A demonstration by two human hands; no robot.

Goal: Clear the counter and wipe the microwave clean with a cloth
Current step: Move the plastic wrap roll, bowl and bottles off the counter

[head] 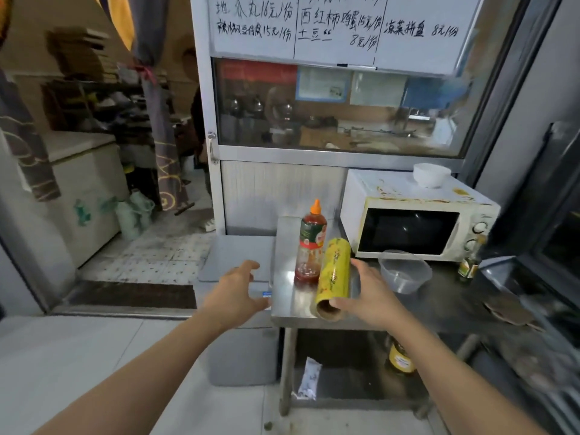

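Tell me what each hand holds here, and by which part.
The right hand grips the yellow roll around its lower end, near the open cardboard core. The left hand holds nothing, fingers relaxed beside the counter.

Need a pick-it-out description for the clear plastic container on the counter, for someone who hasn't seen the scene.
Start at the white microwave on the steel counter. Directly in front of its door, near the counter's front, sits the clear plastic container. It is the only see-through, open-topped bowl shape there; the sauce bottle and yellow roll to its left are tall and coloured.

whiteboard menu (339, 26), glass partition (339, 108), tiled floor (150, 255)
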